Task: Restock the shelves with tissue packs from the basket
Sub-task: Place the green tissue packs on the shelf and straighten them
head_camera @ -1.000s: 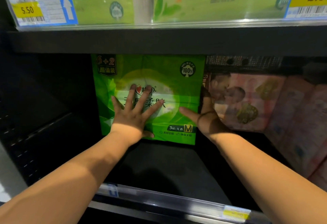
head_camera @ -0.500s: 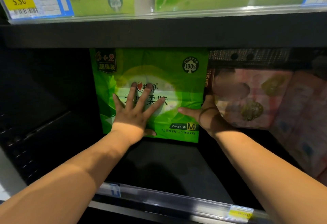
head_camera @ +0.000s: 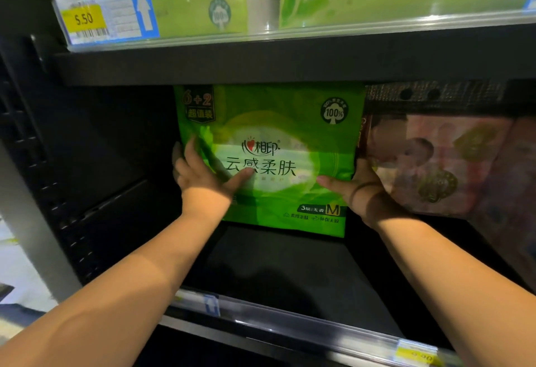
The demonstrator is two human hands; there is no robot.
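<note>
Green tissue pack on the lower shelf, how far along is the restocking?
Done: one green tissue pack stands upright well back on the lower shelf, beside the pink packs. In hand: the left hand and right hand grip its side edges, thumbs on front. Left: letting go and filling the bare shelf in front; the basket is out of view, so remaining stock is unknown.

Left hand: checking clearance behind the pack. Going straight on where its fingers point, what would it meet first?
Likely the shelf's dark back panel; the left hand holds the green tissue pack's left edge, fingers aimed inward beside it. Depth unclear.
</note>
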